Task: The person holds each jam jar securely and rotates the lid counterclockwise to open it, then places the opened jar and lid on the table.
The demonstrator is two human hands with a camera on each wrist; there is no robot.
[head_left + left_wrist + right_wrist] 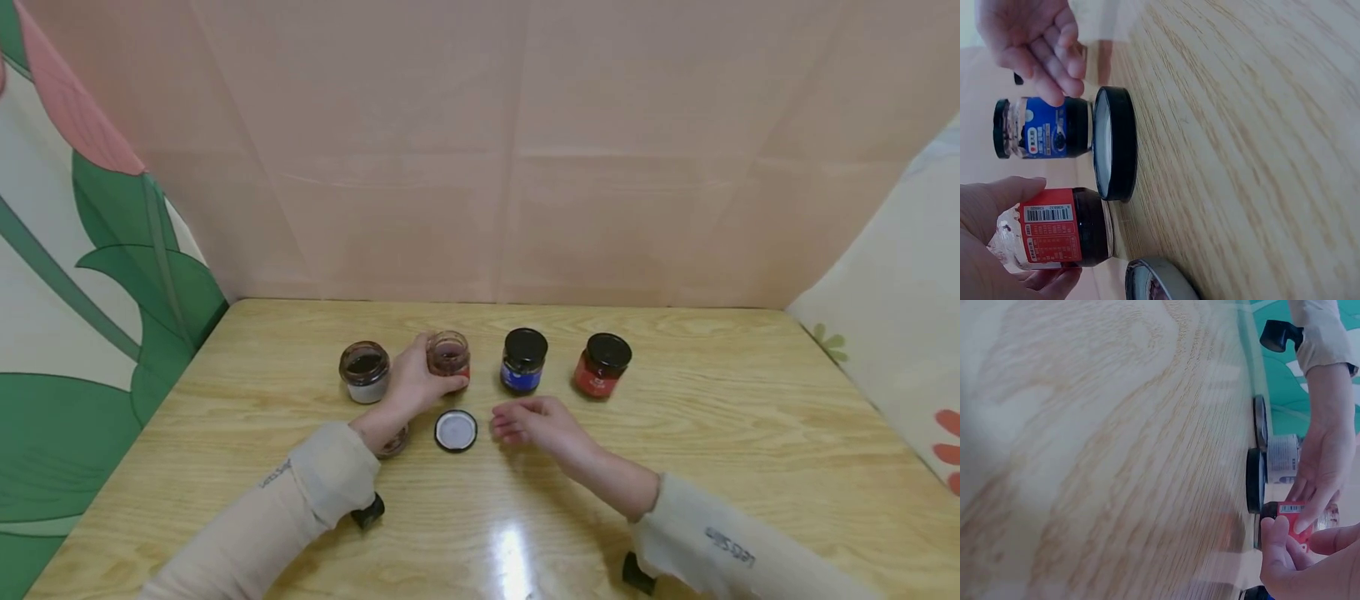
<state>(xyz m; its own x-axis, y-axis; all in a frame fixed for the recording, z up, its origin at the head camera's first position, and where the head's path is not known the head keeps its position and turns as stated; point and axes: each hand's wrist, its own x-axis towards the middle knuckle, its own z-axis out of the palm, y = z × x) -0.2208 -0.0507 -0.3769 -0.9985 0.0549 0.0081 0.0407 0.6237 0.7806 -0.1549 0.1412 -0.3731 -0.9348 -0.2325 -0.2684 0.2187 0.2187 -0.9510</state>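
Observation:
My left hand (412,379) grips a lidless glass jar with a red label (450,354), which stands upright on the table. The left wrist view shows its barcode and dark contents low in the red-labelled jar (1054,228), with my thumb along its side. My right hand (543,425) hovers over the table with loosely bent fingers, holding nothing. Between the hands lies a lid (456,431), its pale inside facing up. Another lid (393,442) lies partly hidden beneath my left wrist. Left of my left hand stands an uncapped jar with a white label (366,375).
A blue-labelled jar (523,362) with a black lid stands right of the held jar. Farther right is a capped jar with a red label (602,367). The wooden table (750,400) meets a pinkish cloth backdrop (525,167) at its far edge.

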